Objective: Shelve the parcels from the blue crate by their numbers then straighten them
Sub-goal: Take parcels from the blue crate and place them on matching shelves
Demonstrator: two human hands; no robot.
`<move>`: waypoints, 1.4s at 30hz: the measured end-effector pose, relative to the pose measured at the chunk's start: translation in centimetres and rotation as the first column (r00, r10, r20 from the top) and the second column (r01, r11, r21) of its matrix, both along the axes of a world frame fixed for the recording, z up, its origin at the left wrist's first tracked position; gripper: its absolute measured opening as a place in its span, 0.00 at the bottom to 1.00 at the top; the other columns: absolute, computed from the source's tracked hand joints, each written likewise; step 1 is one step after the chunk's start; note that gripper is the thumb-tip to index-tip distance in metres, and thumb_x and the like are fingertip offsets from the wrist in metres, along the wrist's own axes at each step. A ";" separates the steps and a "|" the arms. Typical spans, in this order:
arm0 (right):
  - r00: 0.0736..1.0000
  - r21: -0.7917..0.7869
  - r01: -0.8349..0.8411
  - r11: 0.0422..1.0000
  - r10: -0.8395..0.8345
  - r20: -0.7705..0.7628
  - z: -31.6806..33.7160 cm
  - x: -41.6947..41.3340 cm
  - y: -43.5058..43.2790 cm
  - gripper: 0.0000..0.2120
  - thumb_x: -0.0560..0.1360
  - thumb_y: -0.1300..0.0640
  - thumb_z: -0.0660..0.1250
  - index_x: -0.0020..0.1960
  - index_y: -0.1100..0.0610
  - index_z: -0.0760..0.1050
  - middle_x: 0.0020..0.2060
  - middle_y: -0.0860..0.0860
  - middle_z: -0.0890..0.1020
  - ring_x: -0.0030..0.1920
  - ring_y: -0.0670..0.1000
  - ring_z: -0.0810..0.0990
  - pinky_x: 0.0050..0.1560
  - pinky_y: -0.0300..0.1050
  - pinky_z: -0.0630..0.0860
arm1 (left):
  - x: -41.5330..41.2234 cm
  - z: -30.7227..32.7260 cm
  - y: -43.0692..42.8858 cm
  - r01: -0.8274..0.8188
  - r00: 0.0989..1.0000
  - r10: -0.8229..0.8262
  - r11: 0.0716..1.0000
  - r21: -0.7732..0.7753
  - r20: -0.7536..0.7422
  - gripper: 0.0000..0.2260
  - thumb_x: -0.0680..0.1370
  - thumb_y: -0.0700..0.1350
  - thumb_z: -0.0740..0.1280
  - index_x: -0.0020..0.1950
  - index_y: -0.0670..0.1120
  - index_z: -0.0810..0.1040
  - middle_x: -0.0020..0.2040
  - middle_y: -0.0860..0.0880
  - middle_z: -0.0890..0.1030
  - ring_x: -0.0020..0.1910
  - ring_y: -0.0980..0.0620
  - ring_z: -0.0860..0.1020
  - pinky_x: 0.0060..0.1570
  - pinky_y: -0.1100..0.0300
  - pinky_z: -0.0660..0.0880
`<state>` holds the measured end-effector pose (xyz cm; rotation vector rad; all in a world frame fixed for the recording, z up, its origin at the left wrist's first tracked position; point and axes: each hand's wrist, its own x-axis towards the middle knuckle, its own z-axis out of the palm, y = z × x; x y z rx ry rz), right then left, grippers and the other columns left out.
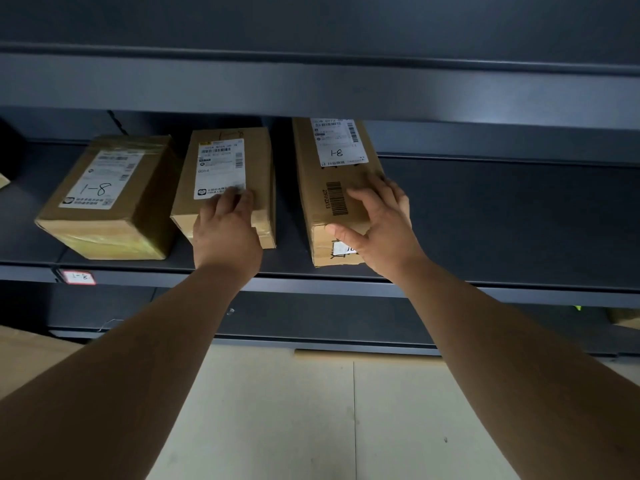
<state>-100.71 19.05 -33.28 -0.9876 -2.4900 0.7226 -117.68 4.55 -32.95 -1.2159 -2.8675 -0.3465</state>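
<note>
- The long brown cardboard parcel [332,202], hand-marked 1-8 on its white label, is lying lengthwise on the dark grey metal shelf [502,216], its far end reaching under the shelf above.
- The right hand [381,223] is gripping its near end, thumb crossing the front corner and fingers curling over the right edge.
- The middle brown cardboard parcel [239,157] is sitting just beside it, with a narrow gap between them. The left hand [225,237] is lying on its near end, fingers stretching flat over the label, pressing rather than clasping.
- The squat tape-wrapped brown parcel [107,199], also marked 1-8, is sitting skewed further left, untouched.
- Straightening appears to be the step in hand. Doing it well likely means sliding rather than lifting, squaring each near face to the shelf's front lip, keeping labels upward, then turning the skewed parcel.
- The shelf is holding these three parcels; the red-bordered paper tag [78,277] on its lip is reading 1-8, matching two of them. The middle parcel's number is not showing.
- The blue crate is not showing anywhere.
</note>
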 end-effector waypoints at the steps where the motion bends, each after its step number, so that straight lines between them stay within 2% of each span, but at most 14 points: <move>1: 1.000 0.003 0.003 1.000 -0.003 0.006 0.1 0.1 -0.1 0.31 0.70 0.37 0.68 0.69 0.46 0.66 0.75 0.47 0.57 0.74 0.51 0.47 0.74 0.52 0.52 | 0.1 0.1 0.1 -0.002 1.000 0.002 1.000 0.000 0.005 0.27 0.76 0.40 0.64 0.75 0.46 0.61 0.74 0.46 0.63 0.71 0.42 0.60 0.68 0.46 0.61; 4: 0.998 0.057 0.003 0.998 -0.007 0.070 0.6 0.3 -0.6 0.31 0.70 0.36 0.66 0.70 0.44 0.65 0.75 0.48 0.56 0.75 0.51 0.47 0.74 0.55 0.49 | 0.7 0.4 0.2 0.008 1.000 -0.008 1.000 0.006 0.024 0.28 0.77 0.40 0.64 0.76 0.45 0.59 0.76 0.46 0.60 0.74 0.42 0.57 0.71 0.47 0.58; 8: 0.982 0.159 -0.028 0.987 -0.002 0.190 2.0 0.6 -1.1 0.31 0.73 0.37 0.63 0.72 0.49 0.65 0.75 0.51 0.59 0.75 0.53 0.50 0.75 0.57 0.45 | 2.1 1.8 0.1 0.043 0.997 -0.045 0.999 0.025 0.057 0.28 0.78 0.41 0.63 0.76 0.45 0.58 0.75 0.46 0.62 0.74 0.43 0.57 0.71 0.47 0.58; 13: 0.980 0.172 -0.038 0.984 0.003 0.199 4.5 2.2 -2.7 0.29 0.76 0.42 0.62 0.72 0.54 0.65 0.73 0.53 0.65 0.75 0.53 0.56 0.75 0.54 0.46 | 4.9 4.2 -0.8 0.128 0.989 -0.132 0.989 0.071 0.060 0.24 0.80 0.43 0.61 0.75 0.44 0.61 0.73 0.46 0.67 0.72 0.45 0.63 0.70 0.51 0.61; 16: 0.974 0.154 -0.043 0.987 0.007 0.226 6.5 4.6 -4.3 0.25 0.78 0.45 0.61 0.71 0.55 0.66 0.70 0.52 0.69 0.72 0.53 0.62 0.75 0.52 0.51 | 7.2 6.4 -1.7 0.214 0.972 -0.222 0.971 0.108 0.078 0.22 0.80 0.45 0.61 0.73 0.44 0.66 0.68 0.45 0.73 0.66 0.44 0.70 0.67 0.51 0.66; 18: 0.975 0.156 -0.032 0.987 -0.004 0.223 8.4 6.7 -5.6 0.22 0.78 0.47 0.59 0.69 0.54 0.67 0.66 0.50 0.72 0.69 0.52 0.67 0.74 0.51 0.56 | 9.2 8.3 -2.3 0.309 0.946 -0.318 0.944 0.115 0.071 0.20 0.79 0.45 0.62 0.70 0.45 0.70 0.62 0.46 0.79 0.59 0.45 0.76 0.60 0.52 0.71; 21: 0.965 0.111 0.028 0.993 -0.056 0.255 12.3 10.3 -7.6 0.23 0.80 0.48 0.56 0.72 0.55 0.63 0.71 0.51 0.67 0.72 0.51 0.62 0.73 0.44 0.50 | 12.3 11.8 -2.9 0.451 0.891 -0.454 0.889 0.077 0.019 0.18 0.77 0.45 0.64 0.66 0.45 0.75 0.55 0.47 0.82 0.51 0.46 0.79 0.55 0.53 0.75; 24: 0.941 0.135 0.087 0.987 -0.126 0.313 16.7 14.4 -8.9 0.25 0.81 0.46 0.52 0.75 0.54 0.57 0.74 0.49 0.61 0.75 0.50 0.56 0.73 0.42 0.47 | 15.5 16.3 -2.5 0.532 0.847 -0.532 0.845 0.059 -0.016 0.15 0.78 0.46 0.62 0.63 0.46 0.77 0.56 0.49 0.82 0.53 0.46 0.79 0.55 0.54 0.73; 27: 0.934 0.187 0.148 0.971 -0.199 0.296 21.6 18.9 -10.1 0.25 0.81 0.46 0.54 0.74 0.55 0.60 0.73 0.50 0.63 0.74 0.50 0.59 0.74 0.42 0.47 | 19.3 21.0 -2.3 0.593 0.805 -0.594 0.802 0.072 -0.021 0.16 0.79 0.48 0.60 0.66 0.48 0.75 0.58 0.51 0.81 0.54 0.48 0.79 0.54 0.55 0.72; 30: 0.928 0.231 0.224 0.947 -0.280 0.247 25.9 23.5 -11.6 0.24 0.80 0.48 0.57 0.72 0.58 0.65 0.70 0.53 0.69 0.71 0.52 0.64 0.73 0.42 0.49 | 23.5 25.3 -1.8 0.640 0.767 -0.641 0.761 0.105 -0.022 0.17 0.77 0.47 0.65 0.65 0.46 0.77 0.56 0.49 0.82 0.52 0.46 0.80 0.53 0.51 0.76; 34: 0.868 0.257 0.390 0.884 -0.447 0.218 31.4 32.2 -14.5 0.22 0.77 0.50 0.64 0.67 0.60 0.72 0.65 0.56 0.75 0.67 0.56 0.71 0.71 0.45 0.52 | 32.2 30.8 -2.2 0.771 0.633 -0.774 0.625 0.125 -0.037 0.15 0.70 0.42 0.73 0.56 0.42 0.81 0.47 0.47 0.84 0.44 0.43 0.82 0.45 0.50 0.77; 38: 0.788 0.274 0.531 0.802 -0.586 0.187 36.3 41.0 -18.3 0.20 0.77 0.50 0.63 0.66 0.58 0.72 0.64 0.53 0.76 0.66 0.55 0.71 0.71 0.47 0.57 | 40.9 35.3 -3.3 0.856 0.510 -0.857 0.496 0.146 -0.077 0.14 0.73 0.45 0.69 0.59 0.45 0.80 0.49 0.48 0.84 0.46 0.44 0.80 0.48 0.51 0.74; 42: 0.676 0.284 0.654 0.701 -0.710 0.198 40.1 50.2 -23.3 0.22 0.79 0.48 0.59 0.70 0.57 0.68 0.69 0.53 0.70 0.71 0.53 0.65 0.73 0.46 0.52 | 49.6 39.1 -4.7 0.914 0.387 -0.917 0.367 0.173 -0.101 0.15 0.75 0.46 0.67 0.61 0.46 0.79 0.51 0.49 0.83 0.48 0.44 0.79 0.50 0.52 0.72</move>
